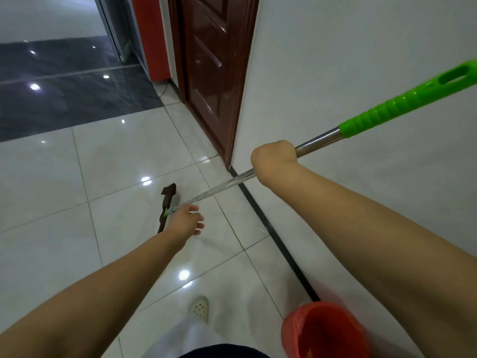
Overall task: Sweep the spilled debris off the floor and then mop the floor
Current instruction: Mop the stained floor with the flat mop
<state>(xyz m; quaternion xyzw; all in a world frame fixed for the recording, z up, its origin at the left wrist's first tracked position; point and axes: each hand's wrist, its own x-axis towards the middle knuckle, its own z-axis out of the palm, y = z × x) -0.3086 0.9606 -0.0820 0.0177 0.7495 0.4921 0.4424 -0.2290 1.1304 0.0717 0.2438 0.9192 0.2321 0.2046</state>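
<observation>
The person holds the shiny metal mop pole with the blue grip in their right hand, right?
Not quite: the head view shows the grip is bright green, not blue. The right hand does hold the shiny metal mop pole.

Bare forearms, pale trousers (185,337), a dark top hem (224,352), a perforated cream clog (198,308).

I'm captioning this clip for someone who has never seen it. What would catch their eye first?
The mop pole with its bright green grip crosses the frame from upper right down to the floor, where a dark mop head rests on glossy white tiles. The right hand grips the pole midway; the left hand reaches near its lower end. A red bucket sits at bottom right beside the wall.
</observation>
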